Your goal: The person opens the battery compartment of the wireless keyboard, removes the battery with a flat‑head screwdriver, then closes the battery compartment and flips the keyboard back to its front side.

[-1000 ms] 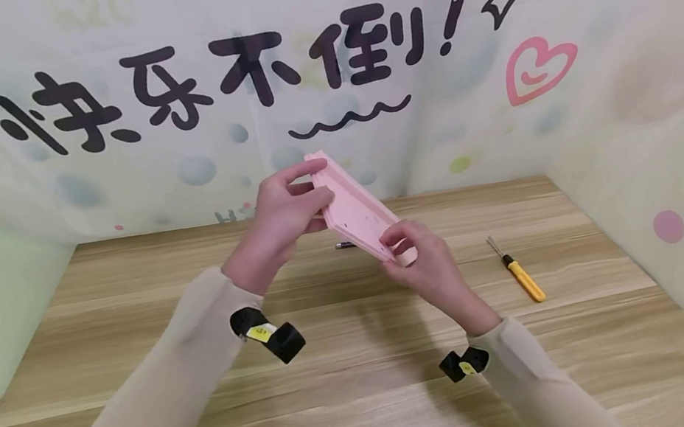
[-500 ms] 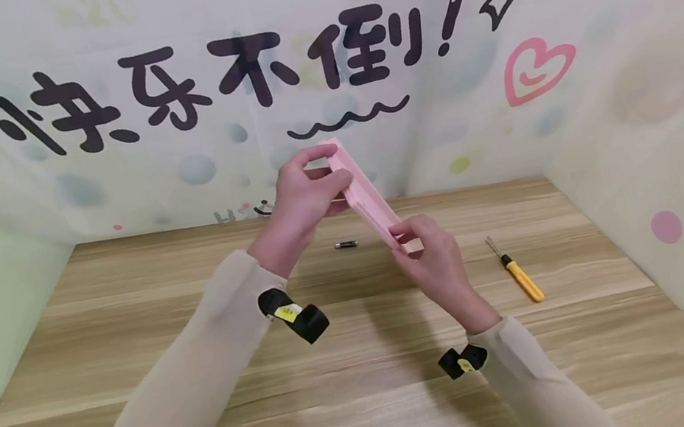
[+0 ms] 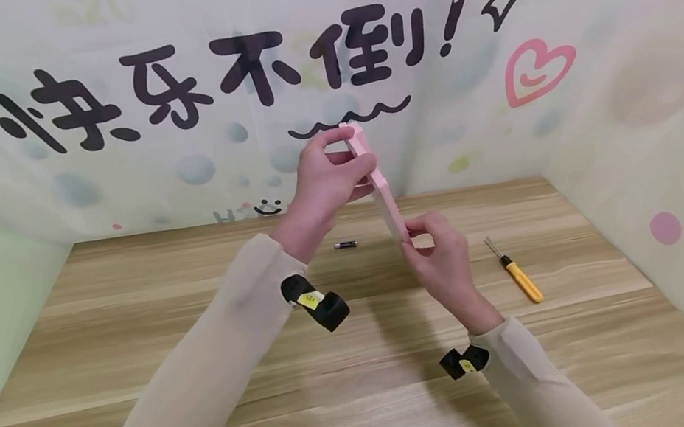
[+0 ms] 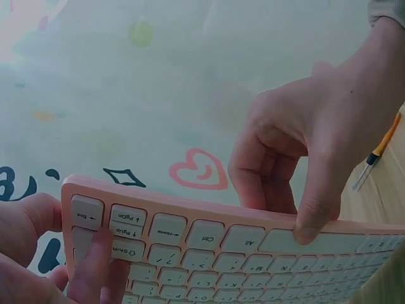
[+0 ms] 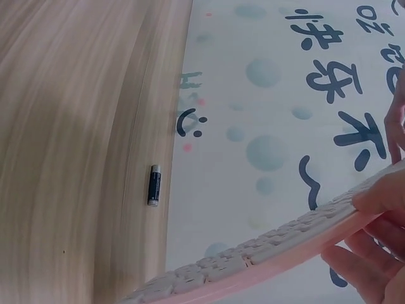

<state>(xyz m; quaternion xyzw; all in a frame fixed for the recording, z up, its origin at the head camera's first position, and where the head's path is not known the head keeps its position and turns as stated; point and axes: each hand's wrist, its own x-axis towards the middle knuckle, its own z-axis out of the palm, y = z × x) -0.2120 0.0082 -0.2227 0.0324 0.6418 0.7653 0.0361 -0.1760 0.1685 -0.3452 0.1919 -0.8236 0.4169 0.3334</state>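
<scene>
A pink keyboard (image 3: 390, 207) with white keys is held up off the table, seen nearly edge-on in the head view. My left hand (image 3: 329, 176) grips its upper end, thumb on one side. In the left wrist view the keys (image 4: 205, 233) face the camera, and a left finger lies over the corner keys. My right hand (image 3: 444, 257) pinches the keyboard's edge lower down; in the left wrist view its thumb presses beside the long space bar (image 4: 278, 239). The right wrist view shows the keyboard's slim pink side (image 5: 272, 269).
A small dark battery (image 3: 345, 245) with silver ends lies near the back of the wooden table (image 3: 163, 316). To the right lies a screwdriver (image 3: 523, 280) with a yellow handle. A printed cloth (image 3: 209, 182) hangs behind the table.
My left hand has moved up and to the right, tilting the keyboard steeper and turning it from its broad pink underside to nearly edge-on. The right hand has shifted slightly right. The battery shows fully now.
</scene>
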